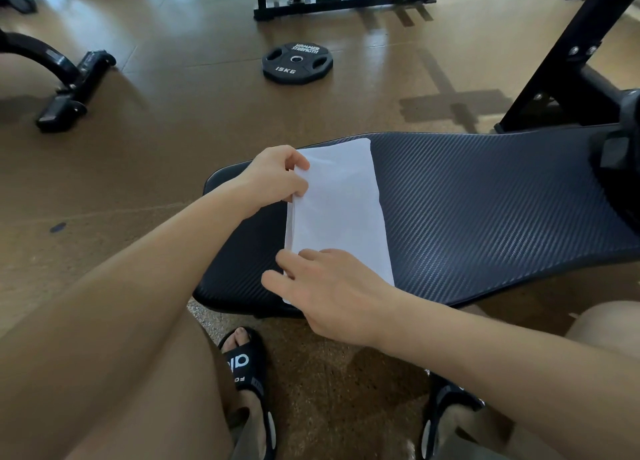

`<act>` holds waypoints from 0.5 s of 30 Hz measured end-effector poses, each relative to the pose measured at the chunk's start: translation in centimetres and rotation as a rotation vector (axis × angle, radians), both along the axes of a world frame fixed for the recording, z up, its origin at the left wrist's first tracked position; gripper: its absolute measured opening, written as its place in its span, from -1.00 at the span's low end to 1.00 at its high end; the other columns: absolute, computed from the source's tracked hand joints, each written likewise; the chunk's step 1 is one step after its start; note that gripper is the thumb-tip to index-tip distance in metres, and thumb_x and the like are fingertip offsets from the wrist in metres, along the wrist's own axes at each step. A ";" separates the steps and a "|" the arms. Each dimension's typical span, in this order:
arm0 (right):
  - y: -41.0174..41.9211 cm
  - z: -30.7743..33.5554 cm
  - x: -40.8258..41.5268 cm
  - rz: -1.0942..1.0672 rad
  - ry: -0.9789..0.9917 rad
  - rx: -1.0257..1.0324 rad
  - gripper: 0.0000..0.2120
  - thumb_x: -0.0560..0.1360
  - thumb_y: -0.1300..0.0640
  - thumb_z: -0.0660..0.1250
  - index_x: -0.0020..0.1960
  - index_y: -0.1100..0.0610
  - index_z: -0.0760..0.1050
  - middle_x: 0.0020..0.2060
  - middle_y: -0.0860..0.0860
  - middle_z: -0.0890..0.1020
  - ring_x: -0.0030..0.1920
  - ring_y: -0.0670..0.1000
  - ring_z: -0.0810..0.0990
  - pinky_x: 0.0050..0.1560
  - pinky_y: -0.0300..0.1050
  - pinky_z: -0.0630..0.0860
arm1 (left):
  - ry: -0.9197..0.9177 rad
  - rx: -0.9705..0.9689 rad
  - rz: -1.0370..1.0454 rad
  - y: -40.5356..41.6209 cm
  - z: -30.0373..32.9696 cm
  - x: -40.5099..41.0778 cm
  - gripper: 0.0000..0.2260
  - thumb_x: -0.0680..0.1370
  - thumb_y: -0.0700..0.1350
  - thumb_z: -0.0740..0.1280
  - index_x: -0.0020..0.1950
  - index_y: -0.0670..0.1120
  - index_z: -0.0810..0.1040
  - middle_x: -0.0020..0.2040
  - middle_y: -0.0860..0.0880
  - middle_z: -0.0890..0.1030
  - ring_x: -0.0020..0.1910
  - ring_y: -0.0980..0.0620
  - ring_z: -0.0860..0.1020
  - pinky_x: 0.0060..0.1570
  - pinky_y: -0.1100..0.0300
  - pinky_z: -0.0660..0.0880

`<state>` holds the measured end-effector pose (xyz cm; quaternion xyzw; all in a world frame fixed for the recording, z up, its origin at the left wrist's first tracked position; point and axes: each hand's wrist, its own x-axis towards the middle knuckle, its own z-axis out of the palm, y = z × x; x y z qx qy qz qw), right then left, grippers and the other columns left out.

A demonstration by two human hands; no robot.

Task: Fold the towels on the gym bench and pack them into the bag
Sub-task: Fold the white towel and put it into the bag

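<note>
A white towel (341, 206) lies folded into a long narrow strip across the left part of the black padded gym bench (485, 210). My left hand (277, 177) pinches the towel's left edge near its far end, thumb on top. My right hand (329, 293) holds the near left corner at the bench's front edge, fingers curled round the cloth. No bag is in view.
A black 15 kg weight plate (297, 63) lies on the brown floor beyond the bench. A black rack base (343, 0) stands at the back, another machine's foot (69, 89) at the left. The bench's frame (571, 64) rises at right. My sandalled feet (247, 366) are below the bench.
</note>
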<state>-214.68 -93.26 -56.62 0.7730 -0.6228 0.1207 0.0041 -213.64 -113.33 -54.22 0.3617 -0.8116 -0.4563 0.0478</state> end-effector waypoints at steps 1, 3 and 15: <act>-0.1 -0.1 0.1 0.002 -0.007 0.006 -0.54 0.28 0.36 0.44 0.11 0.13 0.39 -0.17 0.06 0.40 -0.37 0.02 0.26 -0.51 -0.03 0.34 | 0.006 0.003 0.011 -0.1 -0.1 -0.1 -0.65 0.48 -0.35 0.38 0.23 -0.12 0.56 0.16 -0.16 0.55 0.10 -0.12 0.62 0.07 0.00 0.66; -0.4 -0.4 0.1 0.008 -0.013 0.023 -0.51 0.29 0.37 0.43 0.14 0.13 0.35 -0.17 0.05 0.36 -0.36 0.01 0.26 -0.51 -0.01 0.37 | 0.041 0.035 0.052 -0.4 -0.4 -0.3 -0.66 0.52 -0.32 0.37 0.29 -0.11 0.55 0.18 -0.11 0.56 0.12 -0.07 0.62 0.02 0.11 0.66; -0.7 -0.8 -0.1 0.002 -0.066 0.048 -0.56 0.32 0.35 0.41 0.12 0.14 0.33 -0.15 0.05 0.38 -0.36 0.02 0.27 -0.53 0.03 0.37 | 0.149 0.011 0.079 -2.3 -1.6 -0.6 -0.53 0.49 -0.36 0.40 0.38 -0.07 0.56 0.23 -0.02 0.62 0.08 -0.03 0.66 0.04 0.19 0.64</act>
